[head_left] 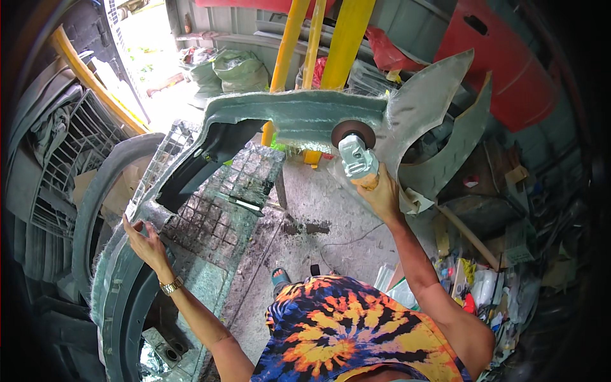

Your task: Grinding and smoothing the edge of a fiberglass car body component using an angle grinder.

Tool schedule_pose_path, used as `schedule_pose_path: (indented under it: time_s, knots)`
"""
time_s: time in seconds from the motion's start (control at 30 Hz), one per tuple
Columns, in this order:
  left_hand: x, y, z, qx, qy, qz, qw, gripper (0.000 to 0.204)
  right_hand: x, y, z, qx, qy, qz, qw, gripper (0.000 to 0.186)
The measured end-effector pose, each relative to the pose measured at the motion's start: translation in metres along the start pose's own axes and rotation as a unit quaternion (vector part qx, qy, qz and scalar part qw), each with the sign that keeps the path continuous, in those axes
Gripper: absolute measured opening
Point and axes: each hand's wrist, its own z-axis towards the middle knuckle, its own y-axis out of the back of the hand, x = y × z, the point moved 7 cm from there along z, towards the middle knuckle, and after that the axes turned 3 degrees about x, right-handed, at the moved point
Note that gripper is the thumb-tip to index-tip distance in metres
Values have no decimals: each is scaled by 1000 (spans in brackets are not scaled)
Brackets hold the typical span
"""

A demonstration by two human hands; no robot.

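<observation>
A long grey-green fibreglass car bumper (299,109) curves across the far side and down the left, with rough fibrous edges. My right hand (384,196) is closed around an angle grinder (358,158) with a silver head and an orange-brown body. Its dark brown round disc (344,132) lies over the far stretch of the bumper, near its right end; I cannot tell whether it touches. My left hand (147,245), a gold watch at its wrist, rests on the left bend of the bumper with its fingers apart.
Under the bumper stands a wire-mesh rack (223,197). Grey curved panels (428,102) and a red panel (496,70) lean at the right. Yellow posts (289,44) rise behind. Bottles and wrappers (477,286) clutter the right floor. A thin cord (356,240) crosses the concrete.
</observation>
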Motion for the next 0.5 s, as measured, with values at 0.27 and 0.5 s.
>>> schedule_pose_path:
  time_s: [0.27,0.5]
  knots:
    - [-7,3,-2,-16,3,-8,1000,71,10,4,4,9,14,2,1000,49]
    - [-5,3,-3,-8,20,-3,1000,71,12,1,8,14,18,-10,1000,48]
